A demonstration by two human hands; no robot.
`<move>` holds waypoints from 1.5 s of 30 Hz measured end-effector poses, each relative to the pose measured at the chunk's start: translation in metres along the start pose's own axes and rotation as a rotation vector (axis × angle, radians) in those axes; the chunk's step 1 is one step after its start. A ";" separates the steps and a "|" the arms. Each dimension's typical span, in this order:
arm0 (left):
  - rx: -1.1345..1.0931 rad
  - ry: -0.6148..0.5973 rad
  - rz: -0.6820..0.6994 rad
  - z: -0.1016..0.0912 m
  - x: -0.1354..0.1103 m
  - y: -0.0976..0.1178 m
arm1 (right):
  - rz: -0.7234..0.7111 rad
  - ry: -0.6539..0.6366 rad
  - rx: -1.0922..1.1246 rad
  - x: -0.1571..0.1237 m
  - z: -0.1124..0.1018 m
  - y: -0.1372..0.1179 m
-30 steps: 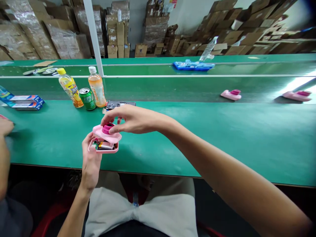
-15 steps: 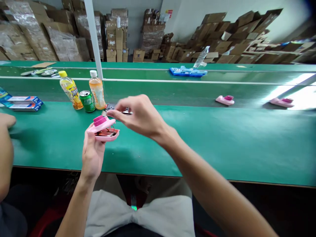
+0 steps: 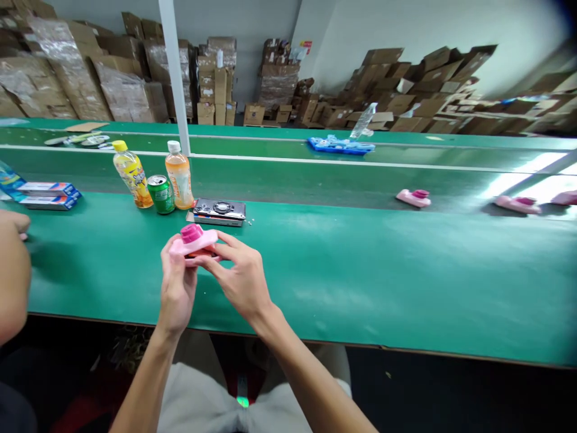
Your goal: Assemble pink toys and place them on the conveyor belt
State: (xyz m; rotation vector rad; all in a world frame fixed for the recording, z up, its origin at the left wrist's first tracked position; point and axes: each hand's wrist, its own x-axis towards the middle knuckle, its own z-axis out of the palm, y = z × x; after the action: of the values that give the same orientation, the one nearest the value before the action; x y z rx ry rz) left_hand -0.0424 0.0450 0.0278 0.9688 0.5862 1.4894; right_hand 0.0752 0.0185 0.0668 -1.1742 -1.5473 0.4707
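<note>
Both my hands hold a pink toy camera body (image 3: 198, 242) above the green bench, with its magenta lens ring (image 3: 192, 233) facing up. My left hand (image 3: 178, 282) grips it from below and my right hand (image 3: 238, 276) pinches its near side with the fingertips. The two pink shells sit together, and the battery and wiring inside are hidden apart from a thin strip of orange-brown at the seam. A flat black-and-silver camera-like part (image 3: 219, 211) lies just beyond my hands, not touched.
A yellow bottle (image 3: 132, 174), an orange bottle (image 3: 179, 175) and a green can (image 3: 161, 194) stand behind my hands. Boxes (image 3: 45, 195) lie at the left, near a co-worker's hand (image 3: 11, 228). Pink toys (image 3: 413, 198) and a blue tray (image 3: 341, 145) ride the belt beyond.
My right hand has come back from over the black-and-silver part to the pink body. The two shells, apart earlier with the battery showing, are now together. The view has tilted slightly.
</note>
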 end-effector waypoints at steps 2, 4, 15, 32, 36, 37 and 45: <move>0.000 -0.011 -0.031 -0.004 -0.003 -0.004 | -0.008 0.065 -0.032 -0.008 0.002 0.008; 0.011 -0.018 -0.084 -0.011 -0.008 -0.008 | -0.013 0.077 -0.005 -0.016 0.001 0.017; 0.274 -0.039 -0.234 -0.038 -0.033 -0.022 | 0.203 -0.011 0.280 -0.044 -0.010 0.041; 0.445 -0.085 -0.255 -0.038 -0.037 -0.028 | 0.369 -0.345 0.223 -0.028 -0.037 0.024; 0.310 -0.102 -0.168 -0.033 -0.029 -0.039 | 0.211 -0.349 0.058 -0.005 -0.059 0.022; 0.286 -0.100 -0.137 -0.030 -0.028 -0.041 | 0.154 -0.318 0.008 0.009 -0.070 0.027; 0.651 -0.345 -0.157 -0.037 -0.038 -0.052 | 0.343 0.170 -0.590 0.143 -0.142 0.152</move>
State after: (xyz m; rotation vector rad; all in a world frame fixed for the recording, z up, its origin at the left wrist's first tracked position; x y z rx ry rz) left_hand -0.0468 0.0231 -0.0429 1.6000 0.8917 0.9627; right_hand 0.2790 0.1674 0.0665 -1.8994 -1.3766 0.1215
